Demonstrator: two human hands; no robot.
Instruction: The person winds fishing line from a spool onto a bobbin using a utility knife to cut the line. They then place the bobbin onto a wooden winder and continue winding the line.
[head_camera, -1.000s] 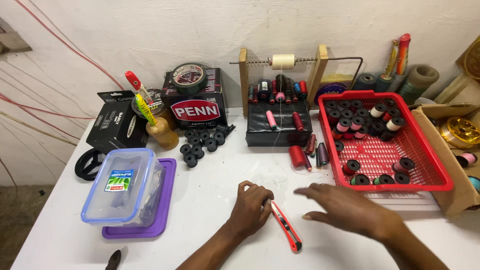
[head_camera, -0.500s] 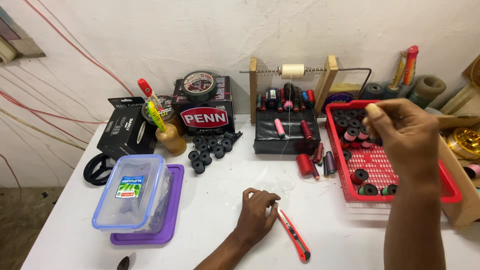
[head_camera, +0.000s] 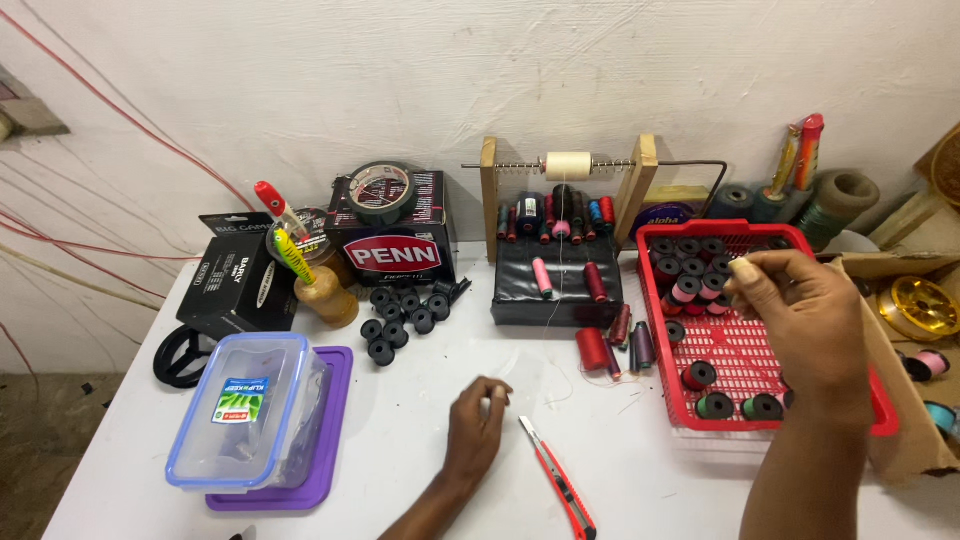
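Thread (head_camera: 560, 290): thin strand, long axis near vertical, running from the cream spool (head_camera: 568, 165) down toward the table (head_camera: 420, 450).
Left hand (head_camera: 476, 432): fingertips pinched, on table; strand end there, grip unclear.
Right hand (head_camera: 800, 315): fingers pinched closed over red basket (head_camera: 870, 415); contents not discernible.
Nearer hand: left.

Bright even indoor light, soft shadows, sharp focus, slight wide-angle bending at edges

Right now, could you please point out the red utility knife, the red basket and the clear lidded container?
red utility knife (head_camera: 560, 484), head view, mid-handle.
red basket (head_camera: 650, 300), head view, left rim.
clear lidded container (head_camera: 245, 410), head view, lid centre.
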